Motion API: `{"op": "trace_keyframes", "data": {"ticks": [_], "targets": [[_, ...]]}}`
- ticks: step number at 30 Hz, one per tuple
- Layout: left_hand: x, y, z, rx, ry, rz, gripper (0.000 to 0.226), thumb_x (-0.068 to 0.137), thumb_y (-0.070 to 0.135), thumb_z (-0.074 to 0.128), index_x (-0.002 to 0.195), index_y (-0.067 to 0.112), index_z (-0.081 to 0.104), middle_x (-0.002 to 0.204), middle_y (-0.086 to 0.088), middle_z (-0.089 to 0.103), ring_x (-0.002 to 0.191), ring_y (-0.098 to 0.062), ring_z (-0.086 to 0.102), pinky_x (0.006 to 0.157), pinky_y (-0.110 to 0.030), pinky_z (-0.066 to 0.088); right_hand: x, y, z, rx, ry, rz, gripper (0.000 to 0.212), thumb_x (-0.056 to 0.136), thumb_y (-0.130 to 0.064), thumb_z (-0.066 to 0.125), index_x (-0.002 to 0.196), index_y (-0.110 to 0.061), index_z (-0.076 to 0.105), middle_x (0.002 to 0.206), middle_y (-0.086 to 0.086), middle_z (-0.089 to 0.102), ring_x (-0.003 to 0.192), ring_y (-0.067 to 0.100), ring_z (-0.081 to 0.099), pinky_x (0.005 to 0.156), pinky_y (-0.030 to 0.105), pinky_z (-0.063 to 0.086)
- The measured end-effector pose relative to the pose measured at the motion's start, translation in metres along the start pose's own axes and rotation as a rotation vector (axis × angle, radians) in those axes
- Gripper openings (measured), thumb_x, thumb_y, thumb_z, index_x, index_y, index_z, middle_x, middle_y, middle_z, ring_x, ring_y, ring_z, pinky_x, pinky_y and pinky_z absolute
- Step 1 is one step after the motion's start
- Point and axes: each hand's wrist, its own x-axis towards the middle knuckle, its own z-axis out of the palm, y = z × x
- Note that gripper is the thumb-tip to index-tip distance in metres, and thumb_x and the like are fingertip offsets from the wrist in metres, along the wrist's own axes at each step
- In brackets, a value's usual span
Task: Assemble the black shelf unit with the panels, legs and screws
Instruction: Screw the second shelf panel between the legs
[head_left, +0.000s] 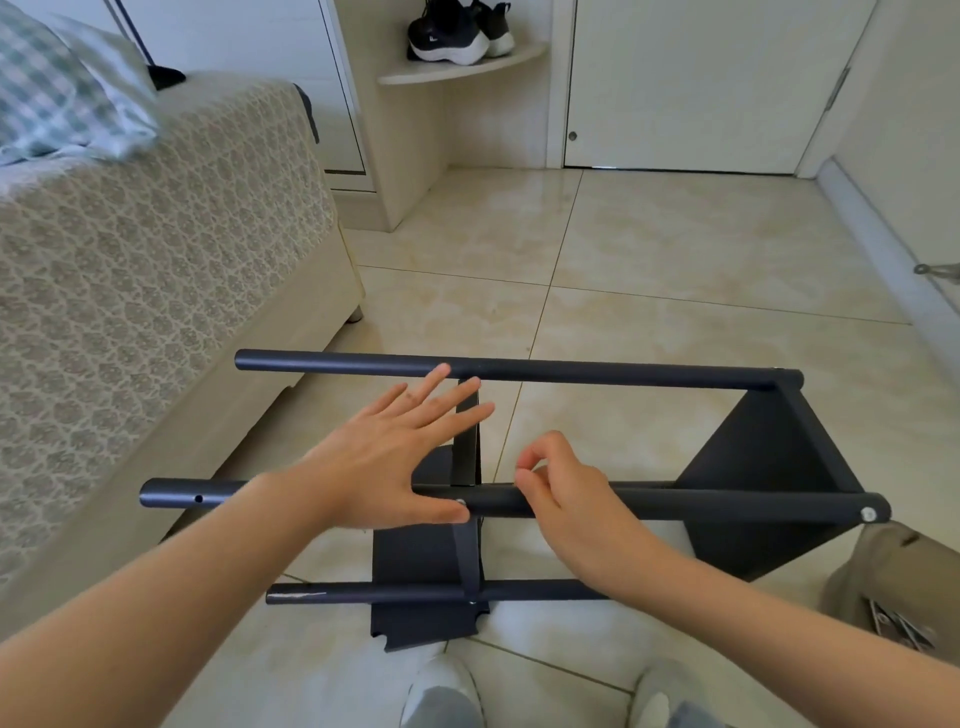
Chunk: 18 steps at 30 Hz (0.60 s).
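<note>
Reaching left hand (384, 457): fingers are lying spread, thumb touching middle leg (675, 503).
Right hand (566, 493): fingers are pinching together over it.

- This was a room in a home, a bedroom.
- A bed (156, 249) with a patterned cover stood on the left, with a checked pillow (57, 88) on it.
- Black and white shoes (457, 31) sat on a small corner shelf (467, 70).
- A white door (701, 83) was at the back, above a shiny tiled floor (675, 249).
</note>
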Motion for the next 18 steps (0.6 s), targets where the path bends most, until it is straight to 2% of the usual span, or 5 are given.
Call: {"op": "trace_keyframes", "data": {"ticks": [3,6,10,15,18], "targets": [[0.007,-0.006,0.001,0.012,-0.049,0.046,0.089,0.081,0.086,0.032,0.156,0.043,0.01,0.16,0.023,-0.026,0.142,-0.001,-0.037,0.123,-0.034,-0.013,0.002,0.001,-0.002,-0.018,-0.045,0.004,0.01,0.105,-0.031,0.033,0.105,-0.025,0.04,0.092,-0.003,0.058,0.094,0.017,0.054,0.089,0.038,0.048],[0.013,-0.007,0.003,-0.064,-0.089,0.068,0.085,0.082,0.083,0.042,0.152,0.041,0.02,0.161,0.025,-0.019,0.141,0.008,-0.032,0.118,-0.023,-0.012,0.007,0.004,-0.008,-0.031,-0.09,0.006,0.011,0.104,-0.034,0.037,0.102,-0.026,0.045,0.09,-0.005,0.06,0.088,0.015,0.055,0.084,0.036,0.05],[0.013,-0.008,0.004,-0.245,-0.099,0.057,0.081,0.081,0.074,0.057,0.148,0.045,0.023,0.159,0.035,-0.013,0.141,0.017,-0.021,0.112,-0.016,0.008,0.022,0.006,-0.023,-0.115,-0.199,-0.052,0.011,0.101,-0.033,0.045,0.098,-0.026,0.051,0.086,-0.005,0.063,0.078,0.009,0.058,0.071,0.025,0.048],[0.013,-0.008,0.007,-0.259,-0.061,0.074,0.084,0.08,0.073,0.059,0.15,0.044,0.024,0.158,0.037,-0.009,0.142,0.016,-0.017,0.109,-0.009,0.002,0.063,0.01,-0.029,-0.066,-0.228,-0.142,0.009,0.097,-0.027,0.055,0.09,-0.022,0.057,0.082,-0.008,0.071,0.075,0.003,0.065,0.071,0.021,0.052],[0.013,-0.009,0.008,-0.259,-0.045,0.079,0.094,0.079,0.074,0.058,0.155,0.044,0.011,0.152,0.043,-0.013,0.142,0.016,-0.017,0.111,-0.006,-0.005,0.089,0.009,-0.028,0.041,-0.306,-0.073,0.007,0.095,-0.023,0.06,0.092,-0.017,0.062,0.081,-0.005,0.074,0.072,0.002,0.068,0.069,0.019,0.056]]}}
